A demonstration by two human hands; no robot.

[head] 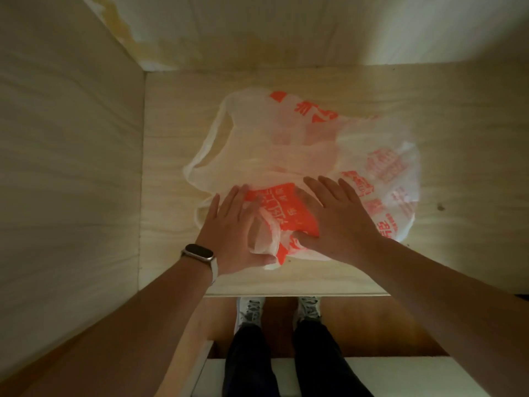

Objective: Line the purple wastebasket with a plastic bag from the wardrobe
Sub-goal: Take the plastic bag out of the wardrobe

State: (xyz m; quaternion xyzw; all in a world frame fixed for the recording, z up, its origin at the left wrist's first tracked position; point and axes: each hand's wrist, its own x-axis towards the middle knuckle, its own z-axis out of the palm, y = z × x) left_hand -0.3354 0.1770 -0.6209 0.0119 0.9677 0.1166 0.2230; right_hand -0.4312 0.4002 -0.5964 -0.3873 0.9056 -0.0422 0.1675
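Both hands are down on the white plastic bag (286, 156) with orange print, lying on the wardrobe shelf (429, 253). Left hand (232, 227) pinches a bunched fold near its thumb, right hand (337, 216) presses flat, fingers spread.

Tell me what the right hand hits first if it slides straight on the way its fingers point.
More of the bag: the right hand lies flat on it, fingers pointing toward the back wall. Past the bag comes bare shelf, then likely the wall.

Counted: two hands, left (232, 224) and right (340, 219). One watch (199, 252), on the left wrist. Two shoes (249, 309). Bags (300, 156): at least two, overlapped; exact number indeterminate.
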